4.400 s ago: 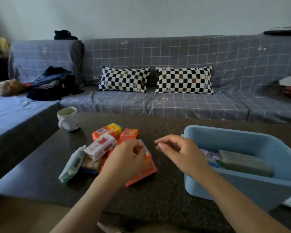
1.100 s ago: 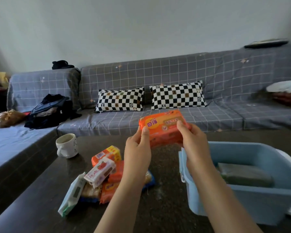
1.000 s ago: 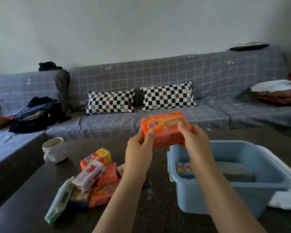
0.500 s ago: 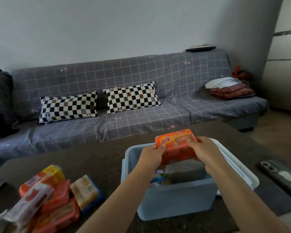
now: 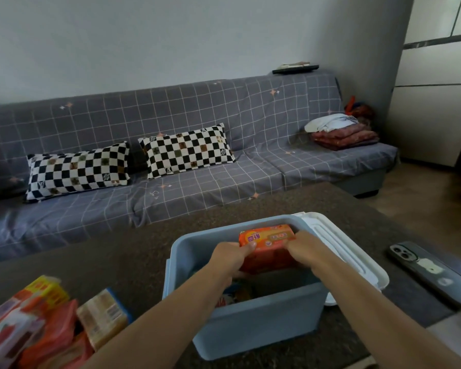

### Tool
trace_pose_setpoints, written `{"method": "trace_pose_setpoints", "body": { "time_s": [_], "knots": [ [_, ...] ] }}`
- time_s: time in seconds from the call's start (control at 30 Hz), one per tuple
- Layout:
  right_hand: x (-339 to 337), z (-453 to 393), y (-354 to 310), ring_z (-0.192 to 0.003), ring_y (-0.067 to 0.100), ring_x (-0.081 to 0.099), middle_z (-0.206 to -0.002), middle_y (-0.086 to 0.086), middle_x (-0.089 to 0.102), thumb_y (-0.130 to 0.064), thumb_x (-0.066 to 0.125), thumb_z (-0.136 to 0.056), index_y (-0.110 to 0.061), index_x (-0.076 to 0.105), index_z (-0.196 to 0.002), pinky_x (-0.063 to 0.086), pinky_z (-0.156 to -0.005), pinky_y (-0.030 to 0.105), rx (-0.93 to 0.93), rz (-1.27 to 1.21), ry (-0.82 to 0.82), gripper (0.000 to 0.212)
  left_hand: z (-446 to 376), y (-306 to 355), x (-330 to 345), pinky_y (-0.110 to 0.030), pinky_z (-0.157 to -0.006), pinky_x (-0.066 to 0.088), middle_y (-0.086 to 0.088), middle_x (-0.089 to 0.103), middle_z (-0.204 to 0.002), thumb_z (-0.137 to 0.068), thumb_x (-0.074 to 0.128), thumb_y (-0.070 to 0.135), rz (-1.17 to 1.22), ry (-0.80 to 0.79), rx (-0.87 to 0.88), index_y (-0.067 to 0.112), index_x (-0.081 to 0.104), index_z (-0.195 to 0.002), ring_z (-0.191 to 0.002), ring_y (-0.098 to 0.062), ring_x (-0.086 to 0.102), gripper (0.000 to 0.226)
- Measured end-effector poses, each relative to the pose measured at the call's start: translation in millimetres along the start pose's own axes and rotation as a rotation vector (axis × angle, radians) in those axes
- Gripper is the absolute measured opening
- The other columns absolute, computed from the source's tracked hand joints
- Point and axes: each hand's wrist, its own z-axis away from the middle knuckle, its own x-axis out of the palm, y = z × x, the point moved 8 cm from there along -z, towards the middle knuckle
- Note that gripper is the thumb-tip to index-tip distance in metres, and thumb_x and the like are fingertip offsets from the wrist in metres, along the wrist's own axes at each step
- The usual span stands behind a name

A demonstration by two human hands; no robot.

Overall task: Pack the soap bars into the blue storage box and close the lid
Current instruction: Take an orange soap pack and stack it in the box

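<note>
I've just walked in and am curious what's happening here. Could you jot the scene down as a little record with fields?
activity: packing soap bars into a box
left hand: grips the left end of the orange soap pack
right hand: grips its right end
orange soap pack: held inside the blue storage box, against the far wall
box contents: other packs lie at the bottom, partly hidden
white lid: off, resting against the box's right side
soap pile: unpacked, on the table at left
phone: face down, right of the box
</note>
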Motion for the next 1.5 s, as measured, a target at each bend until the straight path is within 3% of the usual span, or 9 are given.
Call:
{"method": "trace_pose_setpoints", "body": {
  "time_s": [0.1, 0.5, 0.57, 0.7, 0.83, 1.0, 1.1, 1.27, 1.5],
  "knots": [
    [-6.4, -3.1, 6.2, -0.120, 0.030, 0.045, -0.133, 0.014, 0.047, -0.034, 0.051, -0.091, -0.014, 0.038, -0.137, 0.034, -0.105, 0.044, 0.059, 0.028, 0.128, 0.052, -6.8, -3.5, -3.1, -0.043, -0.092, 0.053, -0.015, 0.060, -0.124, -0.083, 0.068, 0.034, -0.010, 0.001, 0.011, 0.006, 0.055, -0.124, -0.106, -0.030, 0.062, 0.051],
    [-2.2, -9.6, -1.1, -0.119, 0.030, 0.048, -0.130, 0.015, 0.051, -0.033, 0.054, -0.089, -0.010, 0.043, -0.134, 0.035, -0.105, 0.045, 0.045, 0.263, 0.176, 0.051, -9.8, -3.4, -4.8, -0.040, -0.094, 0.050, -0.011, 0.064, -0.115, -0.083, 0.064, 0.048, -0.153, 0.055, 0.085, 0.013, 0.061, -0.103, -0.100, -0.025, 0.062, 0.041],
    [-3.2, -4.7, -0.7, -0.118, 0.030, 0.049, -0.130, 0.015, 0.051, -0.034, 0.053, -0.089, -0.011, 0.040, -0.135, 0.037, -0.103, 0.044, 0.049, 0.243, 0.196, 0.053, -4.9, -0.1, -3.5, -0.036, -0.093, 0.048, -0.011, 0.062, -0.119, -0.088, 0.056, 0.050, -0.212, 0.043, 0.106, 0.012, 0.060, -0.110, -0.104, -0.024, 0.059, 0.045],
    [-8.9, 19.6, -10.6, -0.112, 0.027, 0.052, -0.125, 0.012, 0.055, -0.033, 0.047, -0.093, -0.015, 0.041, -0.133, 0.040, -0.098, 0.041, -0.118, 0.235, 0.318, 0.045, 12.2, 10.2, -5.1, -0.033, -0.090, 0.042, -0.012, 0.057, -0.124, -0.095, 0.039, 0.050, -0.257, 0.030, 0.152, 0.012, 0.047, -0.133, -0.109, -0.024, 0.056, 0.054],
    [-8.0, 53.5, -39.2, -0.115, 0.022, 0.052, -0.127, 0.007, 0.057, -0.034, 0.046, -0.093, -0.019, 0.046, -0.132, 0.041, -0.093, 0.035, -0.400, 0.203, 0.437, 0.041, 43.6, 26.8, -26.4, -0.022, -0.063, 0.043, 0.003, 0.062, -0.087, -0.097, 0.036, 0.044, -0.234, 0.119, 0.385, 0.023, 0.057, -0.105, -0.078, -0.008, 0.058, 0.031],
    [23.2, 96.3, -77.3, -0.094, -0.009, 0.046, -0.115, -0.011, 0.060, -0.031, 0.051, -0.091, -0.027, 0.054, -0.124, 0.032, -0.072, 0.002, -0.723, -0.046, 0.349, 0.033, 83.2, 12.5, -90.5, -0.024, -0.074, 0.050, 0.011, 0.061, -0.104, -0.096, 0.045, 0.035, -0.074, 0.295, 0.543, 0.029, 0.057, -0.121, -0.095, -0.007, 0.060, 0.029],
    [50.3, 115.7, -100.8, -0.085, -0.021, 0.046, -0.104, -0.025, 0.054, -0.032, 0.050, -0.091, -0.031, 0.055, -0.120, 0.037, -0.067, 0.000, -0.821, -0.112, 0.263, 0.029, 96.8, -3.7, -129.3, -0.021, -0.067, 0.049, 0.011, 0.064, -0.100, -0.095, 0.047, 0.029, -0.048, 0.368, 0.540, 0.028, 0.059, -0.114, -0.089, -0.005, 0.063, 0.023],
    [108.7, 134.2, -137.2, -0.086, -0.015, 0.054, -0.092, -0.026, 0.055, -0.025, 0.052, -0.091, -0.028, 0.059, -0.115, 0.039, -0.071, -0.003, -0.865, -0.231, 0.096, 0.025, 110.1, -35.6, -190.1, -0.012, -0.059, 0.048, 0.015, 0.064, -0.088, -0.094, 0.051, 0.028, -0.110, 0.513, 0.489, 0.031, 0.058, -0.117, -0.072, 0.003, 0.061, 0.024],
    [210.0, 128.8, -175.2, -0.080, -0.017, 0.048, -0.103, -0.019, 0.058, -0.028, 0.051, -0.092, -0.030, 0.057, -0.117, 0.039, -0.063, -0.001, -0.847, -0.191, -0.083, 0.026, 96.2, -80.6, -262.9, -0.011, -0.040, 0.038, 0.012, 0.063, -0.091, -0.094, 0.049, 0.029, -0.105, 0.644, 0.328, 0.029, 0.057, -0.120, -0.056, -0.001, 0.057, 0.027]
  ]
}}
